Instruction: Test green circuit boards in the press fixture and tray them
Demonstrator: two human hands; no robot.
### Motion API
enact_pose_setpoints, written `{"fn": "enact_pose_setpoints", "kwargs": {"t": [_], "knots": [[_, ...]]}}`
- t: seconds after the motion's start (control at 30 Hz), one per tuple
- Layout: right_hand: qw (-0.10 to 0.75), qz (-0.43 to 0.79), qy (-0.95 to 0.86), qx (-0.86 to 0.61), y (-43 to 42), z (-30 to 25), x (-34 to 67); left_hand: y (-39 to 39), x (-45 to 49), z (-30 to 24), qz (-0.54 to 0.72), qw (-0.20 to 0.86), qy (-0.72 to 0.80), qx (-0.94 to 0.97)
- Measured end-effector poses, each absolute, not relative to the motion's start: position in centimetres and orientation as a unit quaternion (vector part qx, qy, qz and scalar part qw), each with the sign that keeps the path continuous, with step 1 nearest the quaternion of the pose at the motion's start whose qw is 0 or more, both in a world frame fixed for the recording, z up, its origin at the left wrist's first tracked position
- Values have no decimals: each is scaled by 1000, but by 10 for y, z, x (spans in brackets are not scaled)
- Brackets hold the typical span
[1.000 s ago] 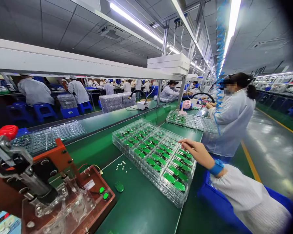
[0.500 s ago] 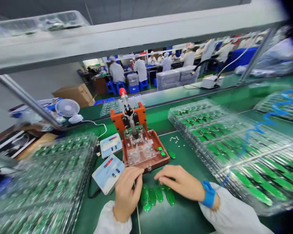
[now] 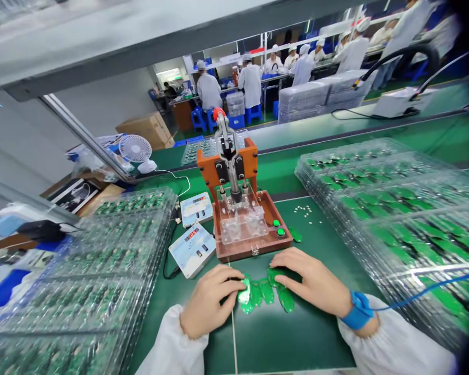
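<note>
Left hand (image 3: 209,304) pinches leftmost of green boards (image 3: 266,292), thumb and forefinger closed on its pale end. Right hand (image 3: 315,281) lies flat, fingers loose over row's far side. Half second ago both hands merely rested there. Boards lie on green mat (image 3: 297,338), just before orange press jig (image 3: 242,208). Stacked clear trays (image 3: 303,177) on both sides. Desk fan (image 3: 135,148) at left, white-coated workers (image 3: 209,91) at far benches.

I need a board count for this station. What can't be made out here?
Head view only:
green boards: partly covered by the left hand and right hand; no full count.
meters: display digits too small.
right trays: blurred, cut by the frame edge.
</note>
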State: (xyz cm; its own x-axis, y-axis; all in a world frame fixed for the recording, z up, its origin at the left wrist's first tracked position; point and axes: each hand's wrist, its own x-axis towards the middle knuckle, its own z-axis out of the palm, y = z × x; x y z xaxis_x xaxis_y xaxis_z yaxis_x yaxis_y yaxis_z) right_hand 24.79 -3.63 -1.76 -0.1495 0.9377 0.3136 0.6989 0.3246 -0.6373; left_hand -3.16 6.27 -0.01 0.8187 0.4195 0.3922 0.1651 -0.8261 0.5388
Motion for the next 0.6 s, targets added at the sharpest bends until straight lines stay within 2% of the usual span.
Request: {"fn": "enact_pose_setpoints", "kwargs": {"t": [0.3, 0.6], "knots": [[280, 185, -740, -583, -37, -22, 246, 64, -31, 0, 133, 246, 123, 952], [272, 187, -746, -579, -36, -28, 243, 68, -29, 15, 86, 189, 114, 972]]}}
